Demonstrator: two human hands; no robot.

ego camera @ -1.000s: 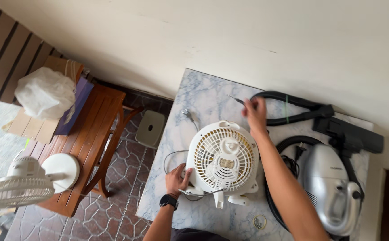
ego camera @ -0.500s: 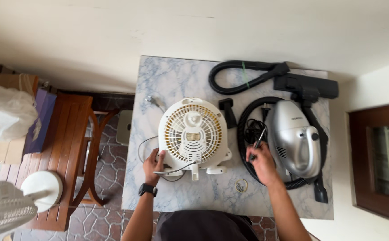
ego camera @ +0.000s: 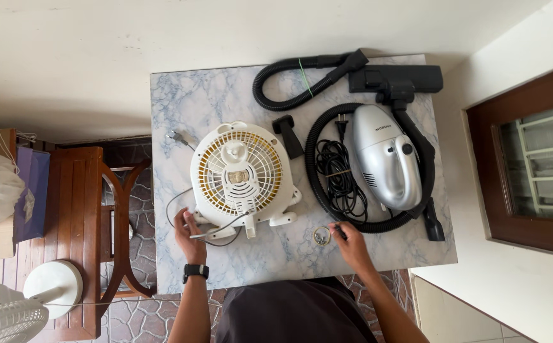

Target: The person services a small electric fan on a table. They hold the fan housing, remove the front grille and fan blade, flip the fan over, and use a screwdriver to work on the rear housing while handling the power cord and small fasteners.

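White fan (ego camera: pixel 241 176) lies flat at table (ego camera: pixel 181 101) centre; left hand (ego camera: pixel 188 232) at its 7 o'clock pinches the cord (ego camera: pixel 216 234), right hand (ego camera: pixel 350 241) grips a dark tool beside a small ring (ego camera: pixel 321 235) at 5 o'clock, suggesting disassembly under way.

Single head cam, looks straight down from well above onto marble table (ego camera: pixel 225 89); whole tabletop in frame, wearer at its near edge, wall past far edge. No 2nd view.

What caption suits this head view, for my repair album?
Left hand on a white fan, right hand by a small ring, vacuum alongside on a marble table.
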